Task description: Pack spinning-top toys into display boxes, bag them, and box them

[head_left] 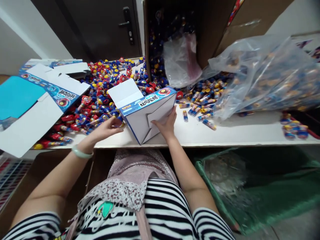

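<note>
Cardboard carton point(142, 116), white and blue, is held tilted at frame centre on the table point(237, 131) edge, its flap grasped by the right hand point(165, 124). Beside the toy pile point(100, 90), centre left, the left hand point(106, 128) is curled, possibly around a toy.

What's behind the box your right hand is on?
Behind the box, which the right hand holds, a heap of small red, blue and yellow toys spreads over the table; the box hides the part directly behind it.

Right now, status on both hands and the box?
Right hand gripping box, tilted at table edge. Left hand at the toys, grip unclear. Toys piled right against box.
</note>
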Tool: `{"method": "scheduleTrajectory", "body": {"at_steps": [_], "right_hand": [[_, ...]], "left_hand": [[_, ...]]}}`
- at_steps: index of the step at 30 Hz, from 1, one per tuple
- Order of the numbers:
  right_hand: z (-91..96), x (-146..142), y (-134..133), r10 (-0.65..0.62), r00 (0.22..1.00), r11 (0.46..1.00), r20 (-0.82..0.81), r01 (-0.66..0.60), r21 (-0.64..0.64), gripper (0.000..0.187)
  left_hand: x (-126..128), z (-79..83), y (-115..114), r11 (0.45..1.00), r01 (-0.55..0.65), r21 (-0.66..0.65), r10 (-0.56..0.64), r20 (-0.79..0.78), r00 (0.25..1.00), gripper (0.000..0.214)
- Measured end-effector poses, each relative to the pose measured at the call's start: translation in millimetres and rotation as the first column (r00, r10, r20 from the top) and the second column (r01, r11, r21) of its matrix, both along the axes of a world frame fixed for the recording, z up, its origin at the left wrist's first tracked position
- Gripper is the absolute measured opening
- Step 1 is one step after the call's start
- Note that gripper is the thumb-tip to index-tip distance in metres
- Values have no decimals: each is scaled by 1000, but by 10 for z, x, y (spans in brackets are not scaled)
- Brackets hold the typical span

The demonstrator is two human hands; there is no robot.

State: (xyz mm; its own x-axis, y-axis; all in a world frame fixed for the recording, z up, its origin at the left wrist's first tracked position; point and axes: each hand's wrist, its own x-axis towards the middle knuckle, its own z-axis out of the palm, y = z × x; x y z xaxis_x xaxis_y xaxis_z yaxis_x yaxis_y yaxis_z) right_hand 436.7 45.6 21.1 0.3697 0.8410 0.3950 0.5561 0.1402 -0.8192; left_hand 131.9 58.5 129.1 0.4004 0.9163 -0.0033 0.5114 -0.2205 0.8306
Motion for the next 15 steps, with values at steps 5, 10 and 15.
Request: {"method": "scheduleTrajectory", "body": {"at_steps": [5, 10, 15], "right_hand": [[-70, 37, 96, 2, 999, 1000, 32, -3, 23, 146], [17, 36, 146, -128, 991, 990, 48, 130, -45, 142], [64, 34, 123, -182, 979, 976, 95, 191, -100, 139]], "left_hand": [[370, -599, 564, 976, 207, -61, -160, 439, 884, 74], [575, -614, 774, 881, 473, -21, -441, 324, 837, 72], [562, -771, 878, 861, 499, 103, -508, 250, 824, 81]]}}
